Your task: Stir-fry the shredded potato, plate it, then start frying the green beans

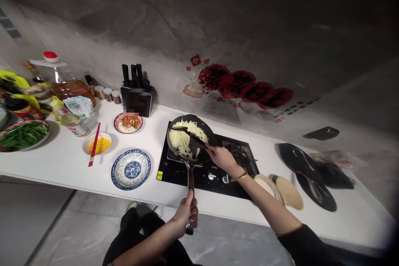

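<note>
Gripping handle (pixel 190 178), left hand (pixel 186 212) holds pan (pixel 208 129); right hand (pixel 222 158) clasps spatula (pixel 197 139); heaped shreds (pixel 180 143) could spill if spatula pushes hard or handle twists.

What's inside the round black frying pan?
Pale thin-shredded food, plus the end of a black long-handled utensil. Bare pan floor shows at right; whatever lies under the shreds is covered.

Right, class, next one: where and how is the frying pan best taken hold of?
Probably by its long handle, near the free end, coming from the person's side. The handle is slim and points toward the person, away from the round body of the frying pan, which is over the stove. The left hand wraps around it there.
</note>
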`<control>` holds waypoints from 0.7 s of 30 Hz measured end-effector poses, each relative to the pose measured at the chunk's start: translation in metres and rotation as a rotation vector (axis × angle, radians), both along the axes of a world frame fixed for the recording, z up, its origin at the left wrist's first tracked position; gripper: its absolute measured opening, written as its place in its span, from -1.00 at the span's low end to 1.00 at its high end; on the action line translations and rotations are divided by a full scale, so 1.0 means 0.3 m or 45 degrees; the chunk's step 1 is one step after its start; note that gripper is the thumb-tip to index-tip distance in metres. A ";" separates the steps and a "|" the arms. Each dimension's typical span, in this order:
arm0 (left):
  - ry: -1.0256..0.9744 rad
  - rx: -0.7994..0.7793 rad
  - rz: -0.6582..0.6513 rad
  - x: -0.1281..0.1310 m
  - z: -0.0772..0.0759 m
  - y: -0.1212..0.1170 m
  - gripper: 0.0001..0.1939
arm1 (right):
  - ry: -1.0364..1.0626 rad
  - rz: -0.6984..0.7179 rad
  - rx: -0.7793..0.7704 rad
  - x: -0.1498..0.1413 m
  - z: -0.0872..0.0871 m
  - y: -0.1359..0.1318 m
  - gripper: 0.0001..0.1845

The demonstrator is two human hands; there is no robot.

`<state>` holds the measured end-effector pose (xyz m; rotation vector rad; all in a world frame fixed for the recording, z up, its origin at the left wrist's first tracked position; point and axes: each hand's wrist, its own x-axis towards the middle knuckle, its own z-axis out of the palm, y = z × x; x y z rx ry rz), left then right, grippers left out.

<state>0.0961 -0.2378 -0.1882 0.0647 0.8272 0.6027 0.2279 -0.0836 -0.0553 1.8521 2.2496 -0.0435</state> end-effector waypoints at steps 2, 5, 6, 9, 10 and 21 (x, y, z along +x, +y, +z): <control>0.020 0.004 -0.006 -0.002 0.006 0.000 -0.47 | -0.108 0.092 -0.031 -0.014 0.042 -0.031 -0.56; 0.034 0.025 -0.012 -0.005 0.010 -0.001 -0.46 | -0.258 0.060 -0.083 0.022 0.168 -0.091 -0.57; 0.030 0.032 -0.008 -0.005 0.009 -0.002 -0.46 | -0.286 0.030 -0.115 0.039 0.211 -0.108 -0.59; 0.010 0.040 0.005 -0.003 0.001 -0.005 -0.43 | -0.303 0.041 -0.251 0.061 0.282 -0.142 -0.61; 0.005 0.039 0.007 -0.002 -0.002 -0.006 -0.43 | -0.302 0.075 -0.269 0.052 0.276 -0.144 -0.61; 0.040 0.066 -0.011 -0.010 0.023 -0.001 -0.42 | -0.161 -0.145 -0.074 -0.010 0.076 -0.008 -0.56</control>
